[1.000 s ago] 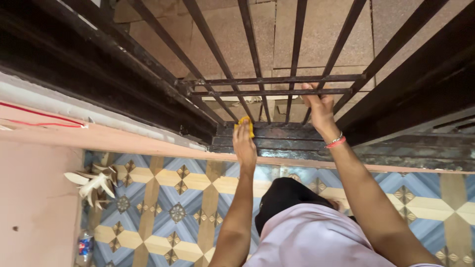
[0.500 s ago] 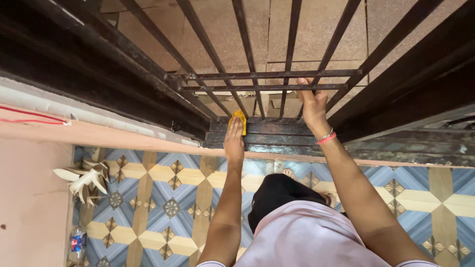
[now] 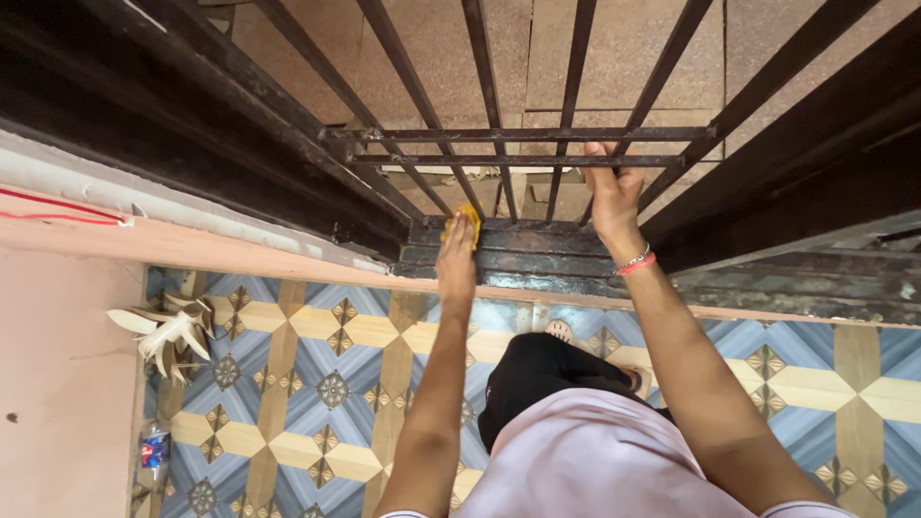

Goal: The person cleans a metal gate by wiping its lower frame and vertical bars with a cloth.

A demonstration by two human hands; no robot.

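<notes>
Bare-armed person in a pale lilac short-sleeved cotton shirt (image 3: 614, 460)
Black trousers (image 3: 547, 379) show below; thin red thread and silver metal bangles (image 3: 635, 263) circle the right wrist.

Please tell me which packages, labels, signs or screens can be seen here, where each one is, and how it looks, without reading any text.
Plastic bottle: on the patterned floor tiles at the lower left, next to the pink wall; small, clear, upright.
Bottle label: a band around the bottle, blue with some red and white.
No signs or screens are visible.

Small yellow cloth (image 3: 467, 220) — crumpled, pressed flat against the dark metal grille's bottom rail (image 3: 537, 259).
</notes>
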